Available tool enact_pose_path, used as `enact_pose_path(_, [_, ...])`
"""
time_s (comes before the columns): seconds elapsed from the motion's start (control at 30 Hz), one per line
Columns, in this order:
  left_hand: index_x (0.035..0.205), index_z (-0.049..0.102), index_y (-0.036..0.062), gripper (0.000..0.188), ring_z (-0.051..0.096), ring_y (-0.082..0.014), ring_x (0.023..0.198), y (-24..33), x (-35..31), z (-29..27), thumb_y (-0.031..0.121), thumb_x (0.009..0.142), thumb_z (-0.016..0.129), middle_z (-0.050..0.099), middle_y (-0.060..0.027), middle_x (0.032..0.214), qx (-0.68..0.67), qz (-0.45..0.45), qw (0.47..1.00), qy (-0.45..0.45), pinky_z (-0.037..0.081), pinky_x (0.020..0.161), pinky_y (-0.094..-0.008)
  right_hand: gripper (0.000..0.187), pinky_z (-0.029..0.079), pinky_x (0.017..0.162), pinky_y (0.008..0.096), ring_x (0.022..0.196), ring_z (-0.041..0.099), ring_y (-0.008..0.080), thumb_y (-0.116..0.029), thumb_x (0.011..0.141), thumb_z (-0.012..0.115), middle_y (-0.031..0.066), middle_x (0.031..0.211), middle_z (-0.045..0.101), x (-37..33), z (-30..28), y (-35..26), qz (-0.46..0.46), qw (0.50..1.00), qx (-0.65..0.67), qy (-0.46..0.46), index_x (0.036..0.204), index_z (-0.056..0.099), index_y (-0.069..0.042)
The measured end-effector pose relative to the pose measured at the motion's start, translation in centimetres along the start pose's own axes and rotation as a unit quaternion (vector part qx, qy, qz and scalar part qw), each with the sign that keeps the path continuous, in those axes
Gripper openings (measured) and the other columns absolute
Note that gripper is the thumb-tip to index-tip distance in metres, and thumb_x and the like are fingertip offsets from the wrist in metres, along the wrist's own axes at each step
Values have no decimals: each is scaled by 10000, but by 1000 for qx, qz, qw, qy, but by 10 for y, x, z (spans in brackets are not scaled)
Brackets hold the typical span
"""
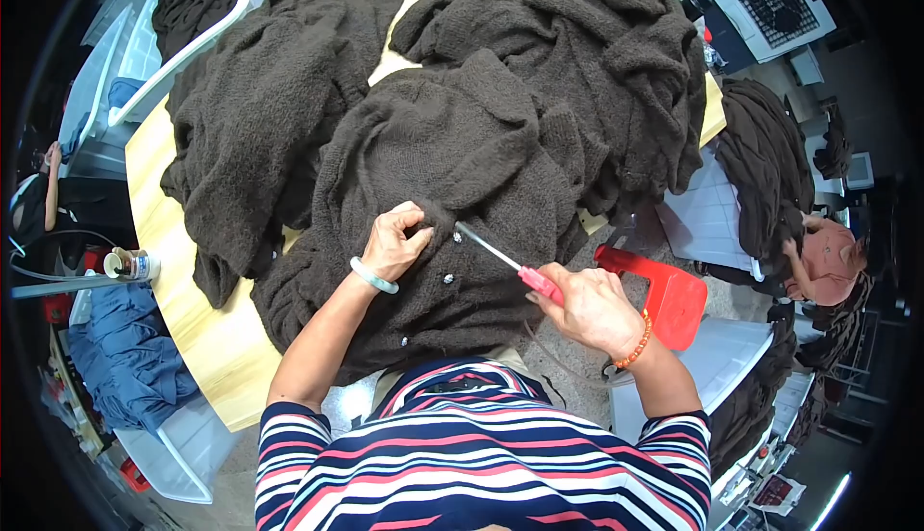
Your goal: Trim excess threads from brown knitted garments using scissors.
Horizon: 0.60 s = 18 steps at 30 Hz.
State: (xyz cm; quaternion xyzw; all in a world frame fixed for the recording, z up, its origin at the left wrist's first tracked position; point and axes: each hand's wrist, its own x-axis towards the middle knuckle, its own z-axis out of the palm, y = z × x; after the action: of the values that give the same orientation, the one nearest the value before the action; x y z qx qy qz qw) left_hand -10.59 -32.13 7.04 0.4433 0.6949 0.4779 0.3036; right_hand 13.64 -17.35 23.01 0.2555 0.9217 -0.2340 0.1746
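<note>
A dark brown knitted cardigan (423, 146) lies bunched over the near edge of the table and down against me. Small shiny buttons (449, 279) run in a row down its front. My left hand (393, 245), with a pale bangle at the wrist, pinches the fabric beside the topmost visible button. In my right hand (595, 310) is a pink-handled tool (541, 285) with a long thin metal shaft. Its tip meets the knit close to that button; the tip's exact shape is too small to make out.
More brown knitwear (577, 69) is heaped across the yellow wooden table (159, 242). A jar (130, 263) stands at its left edge. White bins (178, 449) hold clothes on the left. To the right are a red plastic stool (674, 305), garment-filled bins and another person (826, 259).
</note>
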Motion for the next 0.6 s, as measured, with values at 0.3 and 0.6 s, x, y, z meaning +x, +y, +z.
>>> enact_pose_path(0.3, [850,650,-56,132,571,-177,731,10,-9,4,47,774,682,574,-94,778,-34,22,997,63,449,664,-286,291,514,718,497,778,659,402,-333,894,620,205,754,662,5,-10,-8,-43,997,6,-66,1039,604,-82])
enact_pose_path(0.6, [1098,641,-2,379,636,-235,820,26,-65,-21,189,793,761,635,-138,948,151,-57,982,101,498,784,-296,285,521,675,464,730,656,382,-289,886,643,176,761,670,0,-3,6,-119,991,56,-32,1107,617,-112])
